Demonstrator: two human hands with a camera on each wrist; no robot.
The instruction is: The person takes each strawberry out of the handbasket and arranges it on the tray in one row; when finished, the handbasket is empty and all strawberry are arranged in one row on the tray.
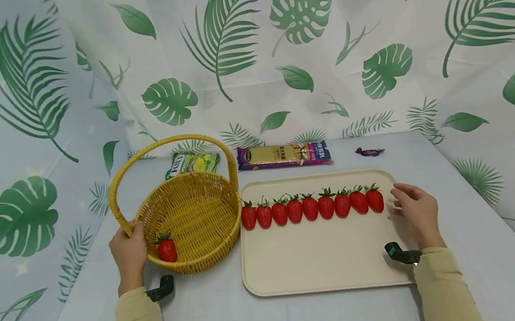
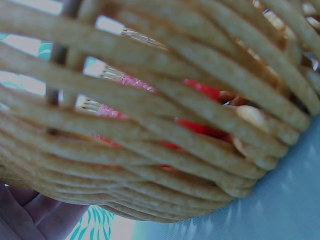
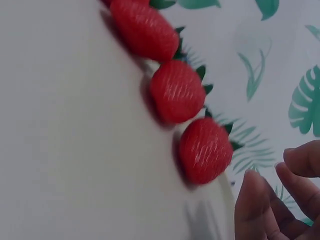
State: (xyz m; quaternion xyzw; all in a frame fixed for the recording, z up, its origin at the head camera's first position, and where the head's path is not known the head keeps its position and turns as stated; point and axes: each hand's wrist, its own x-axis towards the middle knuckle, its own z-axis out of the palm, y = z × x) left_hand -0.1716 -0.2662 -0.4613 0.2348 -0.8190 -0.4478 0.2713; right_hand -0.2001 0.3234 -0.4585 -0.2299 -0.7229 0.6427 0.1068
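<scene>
My left hand (image 1: 128,249) grips the left side of a yellow wicker basket (image 1: 230,246) where its tall handle meets the rim. One strawberry (image 1: 167,250) lies inside the basket, near the hand; in the left wrist view, red patches show through the weave. To the right is a cream tray (image 1: 320,266) with several strawberries (image 1: 326,206) lined up side by side, leaves toward the back. My right hand (image 1: 418,212) hovers by the tray's right edge, holding nothing, its fingers loosely bent and apart from the end strawberry (image 3: 205,151).
Behind the basket lies a green packet (image 1: 194,163) with lemons printed on it. A purple and gold packet (image 1: 283,156) lies beyond the tray, and a small purple wrapped candy (image 1: 370,151) sits farther right. Leaf-printed cloth (image 1: 243,48) hangs around the table's back and sides.
</scene>
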